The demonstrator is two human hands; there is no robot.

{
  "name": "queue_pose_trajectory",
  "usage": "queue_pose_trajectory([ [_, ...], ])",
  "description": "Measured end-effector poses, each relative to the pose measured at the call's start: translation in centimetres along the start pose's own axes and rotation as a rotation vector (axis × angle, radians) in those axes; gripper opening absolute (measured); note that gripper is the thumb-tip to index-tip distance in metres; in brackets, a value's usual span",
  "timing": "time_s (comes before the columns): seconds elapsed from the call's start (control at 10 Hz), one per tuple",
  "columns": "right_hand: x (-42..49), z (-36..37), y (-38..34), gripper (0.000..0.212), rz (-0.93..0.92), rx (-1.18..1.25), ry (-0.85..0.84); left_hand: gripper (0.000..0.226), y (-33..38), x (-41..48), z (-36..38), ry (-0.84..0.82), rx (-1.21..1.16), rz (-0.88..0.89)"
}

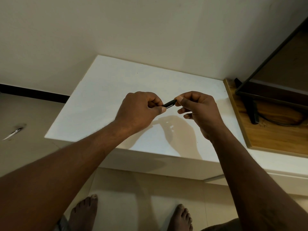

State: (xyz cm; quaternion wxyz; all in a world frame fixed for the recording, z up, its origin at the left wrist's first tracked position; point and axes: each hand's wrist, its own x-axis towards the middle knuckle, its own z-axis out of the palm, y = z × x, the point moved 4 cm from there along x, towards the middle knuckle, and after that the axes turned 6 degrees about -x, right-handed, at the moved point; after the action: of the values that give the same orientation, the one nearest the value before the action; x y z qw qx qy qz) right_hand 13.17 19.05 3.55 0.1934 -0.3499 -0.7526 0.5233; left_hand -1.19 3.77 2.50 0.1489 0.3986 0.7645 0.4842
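While the white table (103, 100) lies beneath them, the left hand (140, 110) and right hand (198, 109) each pinch one end of the slim black pen (169, 104). Its long axis runs from eight to two o'clock, and both hands are equally near.

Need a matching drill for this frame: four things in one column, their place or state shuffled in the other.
Things
1. slim black pen
2. left hand
3. wooden board
4. white tabletop

Place or state
A. lies to the right of the tabletop, under a dark stand
B. below both hands, carrying their shadow
C. in the air above the tabletop, its right end pinched by the right hand
D. grips the pen's left end

Pairs: 1-C, 2-D, 3-A, 4-B
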Motion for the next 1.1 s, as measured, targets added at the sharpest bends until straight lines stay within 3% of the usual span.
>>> queue_pose_trajectory([
  [1.1, -0.11, -0.14, -0.17, 0.018, 0.011, 0.104, 0.018, 0.01, -0.12, 0.07, 0.26, -0.031, -0.033, 0.019],
])
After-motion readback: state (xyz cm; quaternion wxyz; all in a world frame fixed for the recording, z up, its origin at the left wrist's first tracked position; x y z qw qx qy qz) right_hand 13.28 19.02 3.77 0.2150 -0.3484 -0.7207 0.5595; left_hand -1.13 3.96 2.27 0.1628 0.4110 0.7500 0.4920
